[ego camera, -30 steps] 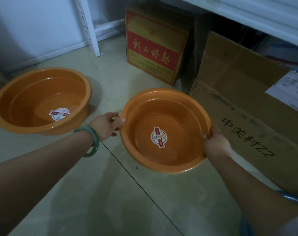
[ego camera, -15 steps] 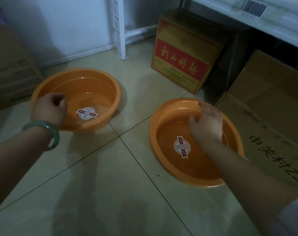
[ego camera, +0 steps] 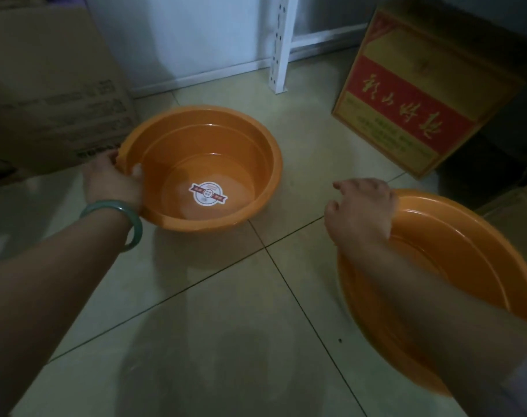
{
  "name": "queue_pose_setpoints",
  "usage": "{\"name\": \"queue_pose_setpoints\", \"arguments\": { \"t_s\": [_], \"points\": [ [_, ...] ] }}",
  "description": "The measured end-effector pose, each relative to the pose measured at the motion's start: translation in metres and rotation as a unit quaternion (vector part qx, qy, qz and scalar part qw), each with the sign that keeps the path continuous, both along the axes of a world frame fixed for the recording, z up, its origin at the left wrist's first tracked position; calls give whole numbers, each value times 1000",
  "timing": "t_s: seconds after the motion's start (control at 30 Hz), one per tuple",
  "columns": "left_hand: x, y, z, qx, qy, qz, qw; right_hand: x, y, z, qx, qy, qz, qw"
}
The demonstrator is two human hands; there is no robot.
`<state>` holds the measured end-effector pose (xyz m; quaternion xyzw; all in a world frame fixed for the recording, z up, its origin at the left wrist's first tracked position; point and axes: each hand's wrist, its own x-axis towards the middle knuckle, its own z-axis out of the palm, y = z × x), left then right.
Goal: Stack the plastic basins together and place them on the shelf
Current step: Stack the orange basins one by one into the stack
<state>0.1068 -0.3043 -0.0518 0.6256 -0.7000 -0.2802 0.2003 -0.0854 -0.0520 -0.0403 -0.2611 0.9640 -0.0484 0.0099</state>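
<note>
Two round orange plastic basins sit on the pale tiled floor [ego camera: 226, 311], well apart, with a clear strip of tile and a grout cross between them. The left basin [ego camera: 226, 145] is far-left of centre, upright, glossy inside with a stepped wall and a round white-and-red sticker [ego camera: 208, 192] flat on its bottom. The left hand [ego camera: 111, 179], with a green bangle [ego camera: 126, 218] on the wrist, is closed over that basin's left rim, thumb inside the wall and fingers wrapped round the outside, so it has hold of the edge. Just beyond the hand is a brown cardboard box [ego camera: 51, 94], close to the rim, so that side is tight. The right basin [ego camera: 454, 245] sits near-right, running out of the picture at the right edge, and the forearm covers a lot of its inside. The right hand [ego camera: 361, 209] hangs over its left rim with fingers loosely curled and spread, not gripping anything as far as I can see; can't tell if the wrist touches the rim. Farther back on the right is a yellow-and-red printed carton [ego camera: 406, 97], and a white perforated metal shelf post [ego camera: 281, 46] stands on the floor by the white wall [ego camera: 196, 34]. Near side of the floor is wide open.
</note>
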Motion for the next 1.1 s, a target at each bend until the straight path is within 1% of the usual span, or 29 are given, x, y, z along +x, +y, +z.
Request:
{"name": "queue_pose_setpoints", "arguments": {
  "t_s": [0.03,0.07,0.13,0.2,0.23,0.3,0.33,0.47,0.6,0.63,0.67,0.77,0.83,0.93,1.1],
  "points": [
    [-2,-4,-1,3,-2,-5,1000,-1,-6,-1,-4,1,2,1000],
    [-4,-8,-1,8,-3,-8,1000,-1,-13,-2,-19,-21,5,1000],
    [-6,-16,-2,35,-2,-5,999,-1,-30,-5,-85,-115,-7,990],
    [-6,-23,-3,82,6,6,997,2,-46,-8,-158,-210,-42,964],
    [-4,-26,-5,103,8,1,995,4,-53,-9,-189,-242,-56,950],
    [-1,-27,-8,134,16,-25,991,7,-65,-10,-226,-284,-69,929],
    [1,-27,-8,136,21,-33,990,9,-69,-10,-234,-303,-73,921],
    [4,-21,-10,136,28,-22,990,12,-76,-18,-270,-365,-100,885],
    [7,-18,-12,146,45,3,988,13,-73,-20,-357,-426,-155,817],
    [8,-17,-13,152,52,13,987,14,-71,-19,-363,-433,-163,809],
    [8,-15,-13,159,59,23,985,14,-70,-19,-362,-433,-164,809],
    [9,-9,-12,158,71,36,984,17,-64,-17,-349,-424,-148,823],
    [9,-5,-6,147,78,38,985,17,-59,-11,-357,-425,-152,817],
    [5,4,9,129,96,25,987,12,-49,1,-372,-416,-158,815],
    [-13,31,37,100,159,0,982,-1,-18,30,-391,-397,-181,810]
  ]
}}
